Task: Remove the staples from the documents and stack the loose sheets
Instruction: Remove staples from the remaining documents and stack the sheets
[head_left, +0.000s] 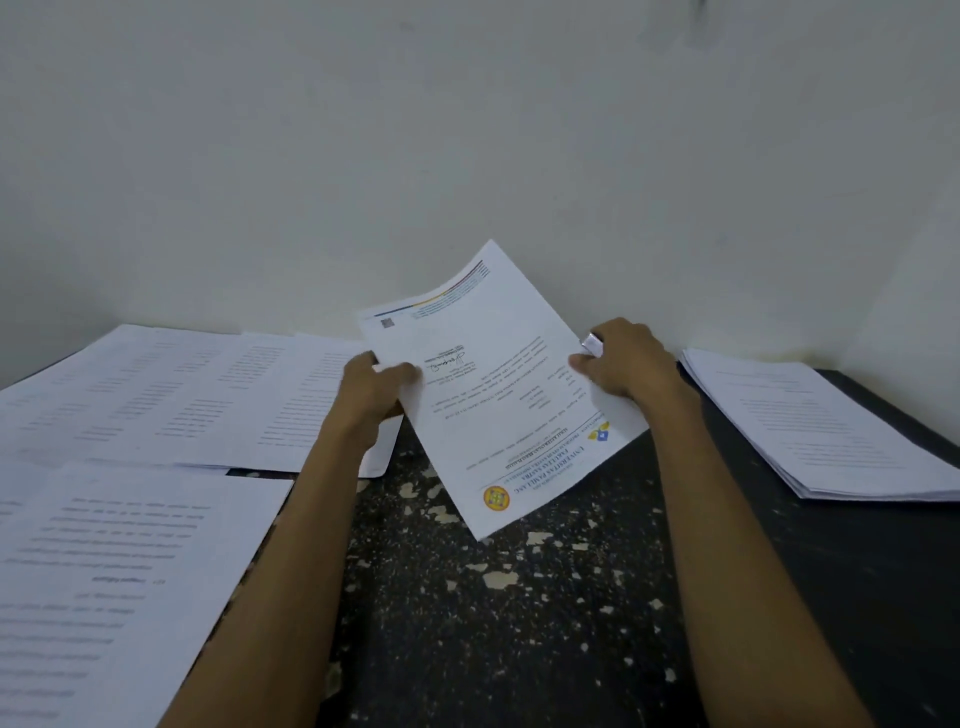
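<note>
A printed letterhead document (493, 384) with a yellow round seal near its lower corner is lifted off the table and tilted, upside down to me. My left hand (376, 387) pinches its left edge, thumb on top. My right hand (621, 361) holds the right edge and also grips a small shiny metal tool (592, 344), only partly visible; I cannot tell what kind. A stack of loose sheets (826, 426) lies at the right. No staple is visible.
Several printed documents (171, 395) are spread over the left of the dark speckled table (519, 597), and another text page (114, 571) lies at the near left. A white wall (467, 130) rises right behind the table.
</note>
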